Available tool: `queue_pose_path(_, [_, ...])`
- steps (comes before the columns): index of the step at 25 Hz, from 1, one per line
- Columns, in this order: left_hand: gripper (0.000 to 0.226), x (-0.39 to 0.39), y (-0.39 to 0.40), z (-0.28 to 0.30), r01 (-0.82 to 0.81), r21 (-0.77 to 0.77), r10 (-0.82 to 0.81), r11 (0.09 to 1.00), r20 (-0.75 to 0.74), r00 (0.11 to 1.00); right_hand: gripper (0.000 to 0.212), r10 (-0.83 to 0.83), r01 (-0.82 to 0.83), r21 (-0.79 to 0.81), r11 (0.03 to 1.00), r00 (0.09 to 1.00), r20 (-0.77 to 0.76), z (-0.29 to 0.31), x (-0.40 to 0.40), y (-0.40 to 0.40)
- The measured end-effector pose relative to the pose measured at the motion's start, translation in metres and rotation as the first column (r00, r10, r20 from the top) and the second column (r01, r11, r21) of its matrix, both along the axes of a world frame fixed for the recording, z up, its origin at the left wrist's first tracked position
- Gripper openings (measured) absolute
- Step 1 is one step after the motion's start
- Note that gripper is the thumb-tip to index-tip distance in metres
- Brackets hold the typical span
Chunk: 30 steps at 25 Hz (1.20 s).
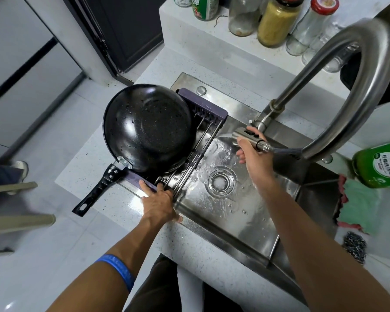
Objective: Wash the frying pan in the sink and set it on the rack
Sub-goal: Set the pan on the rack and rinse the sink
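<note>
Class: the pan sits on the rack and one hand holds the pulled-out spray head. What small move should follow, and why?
Probably guide the spray head back into the faucet spout. The frying pan already rests upside down on the rack, wet with droplets, so washing looks done; the right hand holds the head, its hose pulled out.

left hand (pixel 161 202): arm stretched forward, blue band on forearm, fingers curled over a rail under them | right hand (pixel 252 152): arm stretched forward, fingers wrapped round the sprayer head (pixel 245 136), thumb on top
</note>
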State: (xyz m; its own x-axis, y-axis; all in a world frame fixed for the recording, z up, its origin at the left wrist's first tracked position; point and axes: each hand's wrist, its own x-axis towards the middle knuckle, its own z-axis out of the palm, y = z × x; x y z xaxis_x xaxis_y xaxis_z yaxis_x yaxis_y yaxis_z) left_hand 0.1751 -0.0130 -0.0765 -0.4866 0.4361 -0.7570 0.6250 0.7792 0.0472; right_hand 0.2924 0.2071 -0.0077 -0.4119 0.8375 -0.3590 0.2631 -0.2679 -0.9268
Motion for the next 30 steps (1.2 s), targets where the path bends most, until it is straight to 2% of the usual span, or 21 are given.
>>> queue_pose_path(17, [0.098,-0.002,0.001,-0.001,0.013,-0.027,-0.013,1.0,-0.001,1.0,0.033,-0.045,0.044,0.029,0.999,0.998,0.04,-0.01,0.024,0.007])
queue_pose_path(26, [0.097,-0.002,-0.001,-0.002,0.024,-0.018,-0.024,1.0,-0.012,1.0,0.03,0.022,-0.021,-0.02,1.0,0.999,0.043,-0.005,0.016,-0.002])
queue_pose_path(30, [0.091,-0.002,-0.001,-0.002,0.013,0.003,-0.013,1.0,-0.013,1.0,0.03,0.009,-0.01,0.017,1.0,0.998,0.062,-0.007,0.02,0.005])
